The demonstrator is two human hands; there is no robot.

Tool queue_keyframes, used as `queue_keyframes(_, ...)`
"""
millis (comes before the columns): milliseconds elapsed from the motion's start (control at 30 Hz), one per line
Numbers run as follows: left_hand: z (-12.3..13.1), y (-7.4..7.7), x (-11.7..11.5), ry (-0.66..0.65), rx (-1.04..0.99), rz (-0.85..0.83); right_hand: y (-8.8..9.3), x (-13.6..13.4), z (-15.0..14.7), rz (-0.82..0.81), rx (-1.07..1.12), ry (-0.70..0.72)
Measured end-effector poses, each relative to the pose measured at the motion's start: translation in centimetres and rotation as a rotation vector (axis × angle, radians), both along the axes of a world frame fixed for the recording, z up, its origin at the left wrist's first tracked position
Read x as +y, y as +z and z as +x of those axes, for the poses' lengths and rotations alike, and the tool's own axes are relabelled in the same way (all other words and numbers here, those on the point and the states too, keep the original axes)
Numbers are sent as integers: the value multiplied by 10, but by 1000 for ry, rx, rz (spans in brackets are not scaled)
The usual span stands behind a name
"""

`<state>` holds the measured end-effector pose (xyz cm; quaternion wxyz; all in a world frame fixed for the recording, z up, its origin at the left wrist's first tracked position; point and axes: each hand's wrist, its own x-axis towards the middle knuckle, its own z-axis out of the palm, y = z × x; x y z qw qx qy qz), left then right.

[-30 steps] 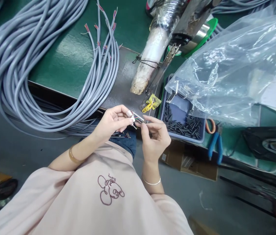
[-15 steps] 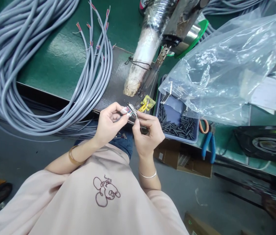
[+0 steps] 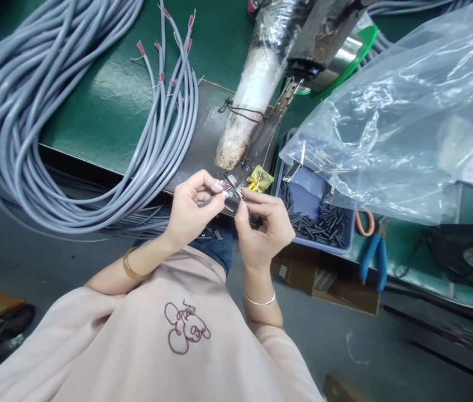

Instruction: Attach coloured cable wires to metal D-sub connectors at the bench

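My left hand (image 3: 194,209) pinches thin coloured wires (image 3: 224,188) between thumb and forefinger, close against a connector. That metal connector (image 3: 235,185) has a row of small pins and is held at its right end by the thumb and fingertips of my right hand (image 3: 264,228). The wires reach the connector's pin side; whether each one is joined there is too small to tell. Just beyond my fingers are a dark metal arm (image 3: 272,120) with a thin wire alongside and a yellow sponge-like pad (image 3: 262,177).
Grey cables (image 3: 22,106) with stripped ends lie coiled at left. A white plastic-wrapped cylinder (image 3: 244,111) slants over the bench. At right stand a blue tray (image 3: 309,201) of small black pieces, a clear plastic bag (image 3: 391,123), blue-handled pliers (image 3: 373,254) and a green-rimmed spool (image 3: 356,58).
The whole view has shifted, so everything sits slightly further right. The connector appears turned a little between my fingers. Both hands keep their holds.
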<state>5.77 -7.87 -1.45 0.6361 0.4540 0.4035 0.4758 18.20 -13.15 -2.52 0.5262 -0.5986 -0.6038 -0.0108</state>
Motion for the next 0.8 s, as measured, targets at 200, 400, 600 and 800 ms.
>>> queue_keyframes(200,-1,4,2,2,10,21,4,1,1,27,-37,-8)
queue_keyframes(400,-3,-1,3,-56,-22,-54,1,-3,2,18,-118,-5)
queue_keyframes(600,-3,-1,3,-75,-42,-85,0,-4,4,46,-170,-11)
queue_keyframes(800,-6,-5,1,-93,-76,-76,0,-2,-1,66,-82,-33)
